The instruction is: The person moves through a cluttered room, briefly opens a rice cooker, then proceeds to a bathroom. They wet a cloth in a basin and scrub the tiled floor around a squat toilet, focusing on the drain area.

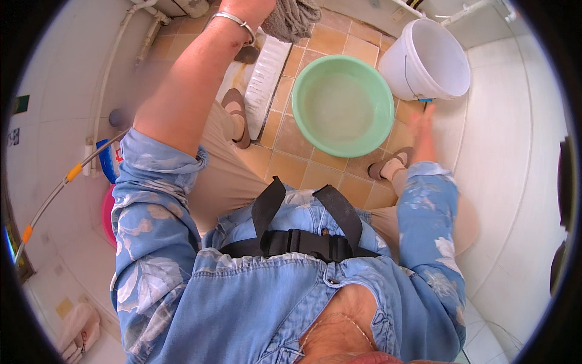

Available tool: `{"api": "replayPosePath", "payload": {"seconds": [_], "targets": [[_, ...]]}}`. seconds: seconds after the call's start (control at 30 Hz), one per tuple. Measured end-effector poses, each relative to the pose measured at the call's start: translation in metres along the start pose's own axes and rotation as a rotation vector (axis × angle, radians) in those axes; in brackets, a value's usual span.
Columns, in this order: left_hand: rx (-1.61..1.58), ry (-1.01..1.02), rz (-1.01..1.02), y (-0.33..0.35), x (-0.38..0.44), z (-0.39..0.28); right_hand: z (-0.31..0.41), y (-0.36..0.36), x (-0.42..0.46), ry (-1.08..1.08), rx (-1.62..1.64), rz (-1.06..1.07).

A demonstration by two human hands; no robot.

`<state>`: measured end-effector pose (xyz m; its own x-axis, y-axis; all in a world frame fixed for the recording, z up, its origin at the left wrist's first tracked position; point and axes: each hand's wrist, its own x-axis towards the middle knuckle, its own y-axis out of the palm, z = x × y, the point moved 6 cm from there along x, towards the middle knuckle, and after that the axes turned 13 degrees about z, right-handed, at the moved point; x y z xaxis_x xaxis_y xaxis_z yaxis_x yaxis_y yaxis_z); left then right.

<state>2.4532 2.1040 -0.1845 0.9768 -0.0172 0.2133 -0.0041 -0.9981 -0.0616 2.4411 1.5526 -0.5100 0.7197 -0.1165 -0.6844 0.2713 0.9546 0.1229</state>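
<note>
At the top edge of the view, my left hand point(251, 10), with a silver bangle on its wrist, grips a wrinkled grey-brown cloth point(295, 20). The cloth hangs above the far end of a white ceramic squat toilet point(266, 79) with a ridged footrest. My right hand point(423, 123) is blurred and extended just below a white plastic bucket point(395, 68). It appears to hold nothing, and whether it touches the bucket's blue handle grip point(426, 99) is unclear. A green plastic basin point(302, 129) of cloudy water stands on the floor between my feet.
Orange-brown tiles point(291, 166) cover the floor. White pipes point(107, 86) run along the left wall, near a metal pole with orange bands point(54, 191) and a partly hidden pink container point(108, 216). A pale cloth point(79, 330) hangs at lower left. A white wall point(495, 136) borders my right side.
</note>
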Motion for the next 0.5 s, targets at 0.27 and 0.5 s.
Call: {"api": "replayPosePath", "payload": {"seconds": [0.27,0.5], "targets": [[0.054,-0.034,-0.021,-0.002,-0.012,-0.012,-0.185,0.101,-0.064,0.212,-0.136,0.141],[0.035,0.030,-0.021,-0.013,-0.009,-0.024,-0.169,0.158,-0.061,0.282,0.007,0.398]]}}
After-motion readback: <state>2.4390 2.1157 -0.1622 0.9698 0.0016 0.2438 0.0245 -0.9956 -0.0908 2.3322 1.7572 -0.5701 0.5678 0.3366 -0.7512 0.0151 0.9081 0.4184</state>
